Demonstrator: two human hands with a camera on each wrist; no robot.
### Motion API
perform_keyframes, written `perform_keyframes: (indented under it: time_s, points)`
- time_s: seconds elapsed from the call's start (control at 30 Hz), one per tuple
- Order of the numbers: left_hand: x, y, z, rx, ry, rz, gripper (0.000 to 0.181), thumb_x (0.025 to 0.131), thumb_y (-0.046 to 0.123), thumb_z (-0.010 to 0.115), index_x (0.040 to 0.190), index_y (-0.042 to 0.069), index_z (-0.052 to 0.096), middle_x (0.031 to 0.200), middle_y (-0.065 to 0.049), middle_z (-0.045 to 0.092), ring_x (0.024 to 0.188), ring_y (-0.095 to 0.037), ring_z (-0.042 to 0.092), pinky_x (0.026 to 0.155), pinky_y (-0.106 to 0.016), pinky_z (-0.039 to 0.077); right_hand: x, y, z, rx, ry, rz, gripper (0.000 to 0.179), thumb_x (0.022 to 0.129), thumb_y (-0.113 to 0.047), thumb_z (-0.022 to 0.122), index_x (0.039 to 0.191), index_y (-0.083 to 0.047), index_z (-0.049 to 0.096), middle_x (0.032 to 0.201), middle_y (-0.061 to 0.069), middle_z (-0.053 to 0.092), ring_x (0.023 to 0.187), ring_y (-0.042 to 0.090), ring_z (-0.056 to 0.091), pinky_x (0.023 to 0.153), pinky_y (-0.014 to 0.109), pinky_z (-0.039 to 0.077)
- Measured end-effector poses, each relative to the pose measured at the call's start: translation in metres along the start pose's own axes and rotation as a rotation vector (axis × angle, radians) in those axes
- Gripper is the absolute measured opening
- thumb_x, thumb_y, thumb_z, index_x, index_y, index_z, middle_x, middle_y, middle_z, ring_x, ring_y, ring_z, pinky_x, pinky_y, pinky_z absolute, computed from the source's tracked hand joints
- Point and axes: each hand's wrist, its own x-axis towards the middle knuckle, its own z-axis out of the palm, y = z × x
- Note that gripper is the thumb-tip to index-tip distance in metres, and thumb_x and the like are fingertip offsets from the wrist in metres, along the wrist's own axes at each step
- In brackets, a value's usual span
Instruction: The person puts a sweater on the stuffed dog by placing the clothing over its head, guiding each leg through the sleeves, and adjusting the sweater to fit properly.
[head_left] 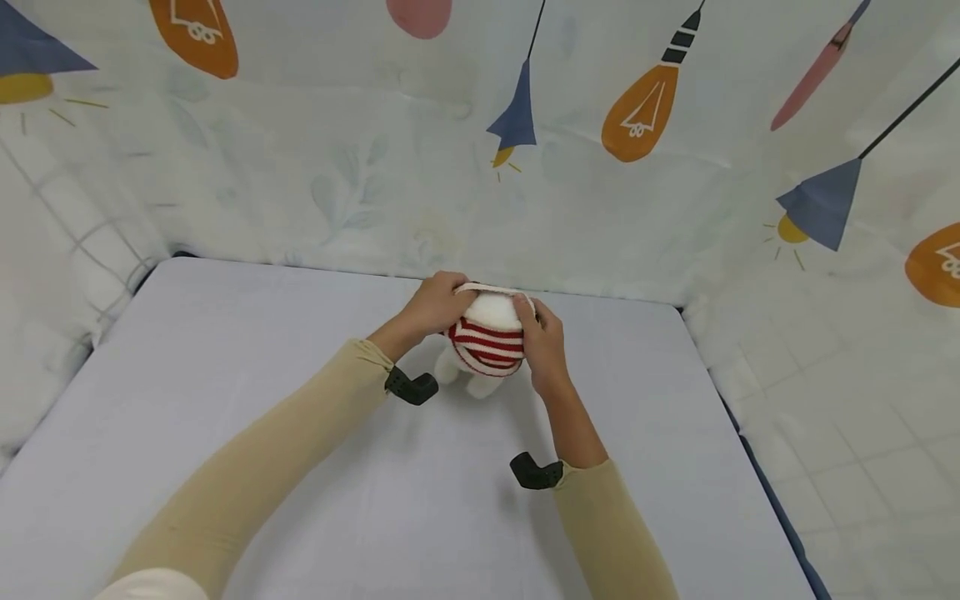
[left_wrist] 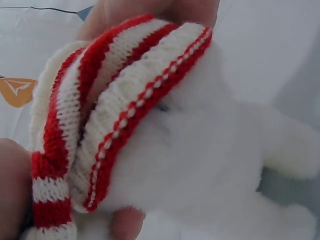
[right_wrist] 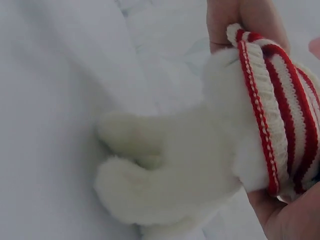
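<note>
A white plush toy (head_left: 486, 385) stands on the table, its stubby limbs pointing down. Over its head is a small knitted sweater (head_left: 491, 343) with red and white stripes. The sweater's ribbed hem (left_wrist: 135, 110) crosses the plush head close to a small dark spot. A narrow striped tube like a sleeve (left_wrist: 51, 200) hangs at one side in the left wrist view. My left hand (head_left: 441, 304) grips the sweater's upper left side, and my right hand (head_left: 544, 342) grips its right side. A white knit band stretches between them. Some fingertips are hidden behind the fabric.
The white-covered table (head_left: 315, 500) spreads around the toy. Printed cloth (head_left: 450, 183) with lamp and bulb pictures hangs directly behind the table's far edge and along the sides. A dark curved mount (head_left: 411, 386) sits at each wrist.
</note>
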Motion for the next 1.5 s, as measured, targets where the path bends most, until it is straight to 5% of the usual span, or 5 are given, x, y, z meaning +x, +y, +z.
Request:
perform_keyframes:
  time_s: [0.2,0.7,1.03,1.27,1.5]
  points:
    - [-0.006,0.001,-0.005,-0.013,-0.101,0.023,0.036,0.089,0.048,0.048,0.113,0.022,0.053,0.107,-0.003,0.057,0.09,-0.02,0.058,0.068,-0.034,0.05,-0.001,0.002,0.004,-0.03,0.111,0.019,0.052,0.084,-0.063,0.045,0.112,-0.022,0.06,0.107,0.001,0.06,0.1,0.017,0.055,0.084,0.036,0.047]
    - [-0.008,0.004,0.006,0.39,0.137,0.233,0.025,0.091,0.015,0.04,0.108,0.007,0.055,0.095,-0.01,0.064,0.066,-0.02,0.056,0.056,-0.028,0.043,-0.004,0.007,0.009,-0.078,0.129,-0.026,0.039,0.091,-0.051,0.043,0.104,-0.019,0.063,0.099,0.003,0.061,0.09,0.017,0.055,0.074,0.032,0.048]
    - [0.006,-0.012,0.01,0.067,0.117,0.051,0.025,0.092,0.024,0.042,0.108,0.013,0.057,0.105,-0.007,0.06,0.087,-0.022,0.058,0.069,-0.033,0.048,-0.001,0.011,0.007,-0.123,0.219,-0.036,0.026,0.094,-0.034,0.046,0.101,-0.017,0.064,0.104,0.002,0.062,0.095,0.019,0.06,0.078,0.038,0.051]
    - [0.007,-0.025,0.014,-0.335,0.102,-0.115,0.031,0.089,0.027,0.052,0.115,0.011,0.055,0.102,-0.008,0.059,0.086,-0.017,0.059,0.071,-0.031,0.052,0.001,0.013,0.009,-0.104,0.257,-0.03,0.025,0.094,-0.032,0.047,0.101,-0.016,0.065,0.102,0.002,0.063,0.094,0.017,0.059,0.079,0.036,0.05]
    - [0.006,-0.037,0.022,-0.539,0.147,-0.13,0.028,0.087,0.026,0.058,0.103,0.003,0.062,0.091,-0.006,0.06,0.074,-0.01,0.06,0.065,-0.025,0.052,0.002,0.015,0.009,-0.076,0.237,-0.004,0.022,0.094,-0.03,0.047,0.103,-0.018,0.064,0.102,0.001,0.062,0.093,0.016,0.058,0.079,0.034,0.05]
